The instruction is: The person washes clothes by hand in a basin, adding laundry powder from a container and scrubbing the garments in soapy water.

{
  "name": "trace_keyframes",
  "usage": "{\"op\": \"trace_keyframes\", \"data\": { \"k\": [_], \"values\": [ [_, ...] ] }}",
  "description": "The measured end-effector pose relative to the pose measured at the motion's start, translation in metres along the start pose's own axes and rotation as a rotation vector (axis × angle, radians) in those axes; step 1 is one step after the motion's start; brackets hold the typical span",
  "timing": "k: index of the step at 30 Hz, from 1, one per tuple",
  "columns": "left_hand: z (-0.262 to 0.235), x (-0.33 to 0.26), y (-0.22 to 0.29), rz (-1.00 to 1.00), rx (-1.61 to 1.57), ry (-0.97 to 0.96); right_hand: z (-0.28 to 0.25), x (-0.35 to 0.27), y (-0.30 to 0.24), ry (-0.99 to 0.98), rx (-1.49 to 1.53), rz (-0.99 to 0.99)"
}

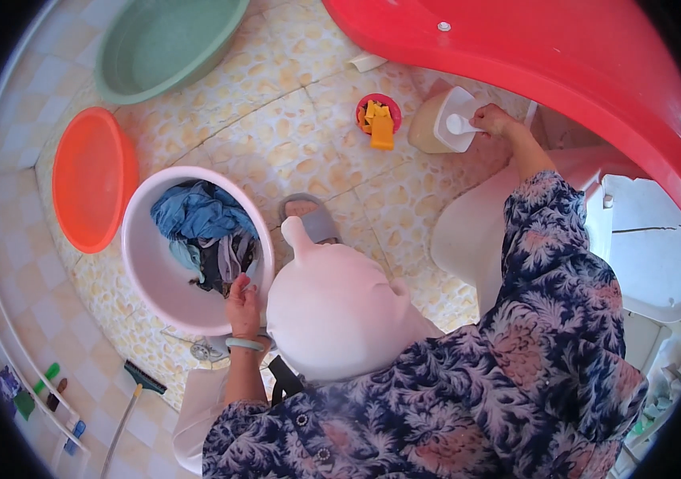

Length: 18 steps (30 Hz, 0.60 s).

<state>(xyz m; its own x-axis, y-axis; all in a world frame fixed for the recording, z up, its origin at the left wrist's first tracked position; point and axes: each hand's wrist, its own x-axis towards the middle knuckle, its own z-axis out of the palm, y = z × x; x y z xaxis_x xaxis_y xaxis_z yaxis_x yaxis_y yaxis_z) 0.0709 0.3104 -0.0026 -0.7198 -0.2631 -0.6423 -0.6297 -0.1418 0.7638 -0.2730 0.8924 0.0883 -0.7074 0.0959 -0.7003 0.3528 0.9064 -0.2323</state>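
Note:
My right hand (497,120) is closed on the handle of a small white scoop (458,124). The scoop's round cup is over the white top of a container (430,125) with tan sides. My left hand (242,306), a pale bangle at its wrist, reaches over the near right rim of a pale pink basin (142,275). Its fingers look stretched out, with nothing visible in them. Inside the basin lies a heap of clothes (201,211), blue on top with dark and greyish pieces below.
A small red bowl (394,104) holds yellow-orange bars. Left of the pink basin stand an orange basin (95,180) and a green one (169,48). A red curved tub (516,40) borders the far right. A pale rounded shape (340,311) hides the floor before me. A grey slipper (316,219) shows beyond it.

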Motion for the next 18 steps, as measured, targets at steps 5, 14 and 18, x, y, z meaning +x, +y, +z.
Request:
{"op": "trace_keyframes", "data": {
  "k": [5,14,18],
  "values": [
    [-0.008,0.000,-0.007,-0.046,-0.057,-0.002,0.006,0.002,0.009,0.004,-0.011,-0.023],
    [0.014,-0.011,0.009,0.058,0.117,0.083,0.012,-0.002,0.032,0.123,0.232,0.050],
    [0.009,-0.020,0.011,0.072,0.231,0.159,0.013,-0.002,0.010,0.018,0.243,0.110]
  ]
}}
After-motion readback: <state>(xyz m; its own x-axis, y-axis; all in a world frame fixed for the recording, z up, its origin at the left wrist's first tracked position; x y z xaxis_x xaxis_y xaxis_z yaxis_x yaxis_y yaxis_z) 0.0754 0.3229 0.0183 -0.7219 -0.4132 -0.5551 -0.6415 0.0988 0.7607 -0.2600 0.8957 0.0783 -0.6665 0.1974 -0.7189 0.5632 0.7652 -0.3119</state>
